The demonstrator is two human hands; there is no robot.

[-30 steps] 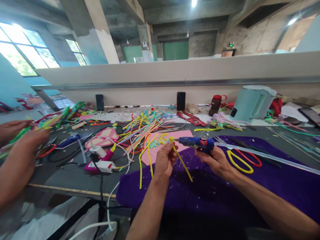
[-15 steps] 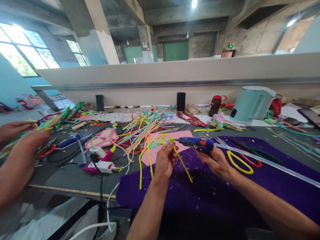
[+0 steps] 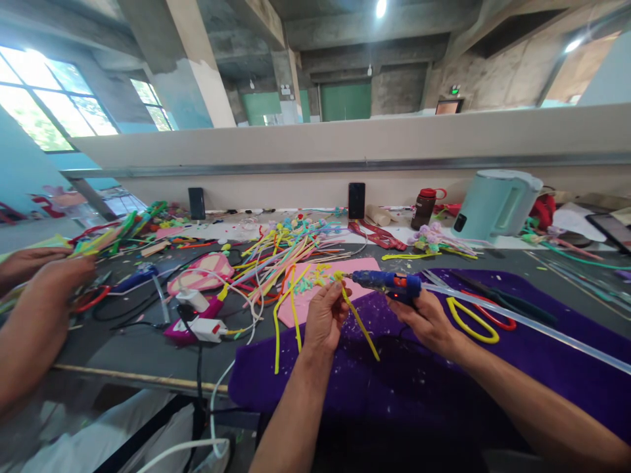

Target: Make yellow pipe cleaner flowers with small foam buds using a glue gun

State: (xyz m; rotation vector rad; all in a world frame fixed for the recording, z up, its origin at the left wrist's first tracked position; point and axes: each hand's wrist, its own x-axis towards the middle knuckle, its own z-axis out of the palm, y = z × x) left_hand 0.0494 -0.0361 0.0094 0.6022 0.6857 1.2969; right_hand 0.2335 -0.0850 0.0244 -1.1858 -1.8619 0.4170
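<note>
Between the fingertips of my left hand [image 3: 326,314] is a yellow pipe cleaner [image 3: 362,323], its long end hanging down to the right. My right hand [image 3: 428,322] is wrapped round a blue glue gun [image 3: 387,282] with a clear glue stick [image 3: 522,322] running out of its back. The gun's nozzle points left at the top of the pipe cleaner, close to my left fingertips; whether it touches I cannot tell. Below lies a pink sheet [image 3: 290,315] with small yellow and teal bits [image 3: 308,281] on it, over a purple cloth [image 3: 276,387].
Yellow-and-red-handled scissors [image 3: 473,322] lie right of my right hand. Behind are a pile of coloured pipe cleaners [image 3: 296,243], a phone [image 3: 357,200], a bottle [image 3: 424,209] and a kettle [image 3: 497,205]. Plugs and cables [image 3: 207,328] lie left. A co-worker's hands [image 3: 54,282] hold coloured strips at far left.
My hands, the glue gun and the pipe cleaner have hardly moved. At far left, the co-worker's hands have shifted slightly.
</note>
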